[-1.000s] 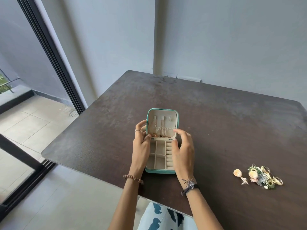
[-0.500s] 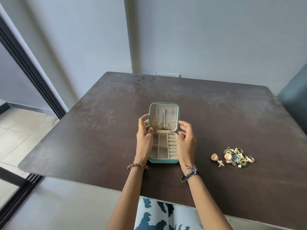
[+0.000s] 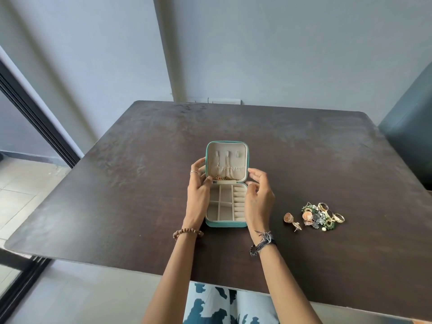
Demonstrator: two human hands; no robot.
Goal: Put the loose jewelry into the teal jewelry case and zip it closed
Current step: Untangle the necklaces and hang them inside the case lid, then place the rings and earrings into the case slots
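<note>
The teal jewelry case [image 3: 226,224] lies open on the dark table, its lid [image 3: 247,157] standing upright and its cream compartments showing. A gold chain [image 3: 219,177] rests at the foot of the lid's pocket. My left hand [image 3: 198,195] holds the lid's left edge, thumb near the chain. My right hand [image 3: 258,197] hovers at the lid's right edge, fingers curled and apart, only the fingertips near it. Loose jewelry [image 3: 322,215], rings and flower pieces, lies in a heap to the right, with one round earring [image 3: 289,219] a little apart from it.
The dark table [image 3: 140,195] has its near edge just below my wrists and its left edge by a sliding glass door [image 3: 35,118]. A wall stands behind. A dark teal chair back [image 3: 411,141] stands at the far right.
The view has swung to the right, putting the case at the centre. My right hand has loosened from the lid's edge, fingers spreading. My left hand keeps its hold.
</note>
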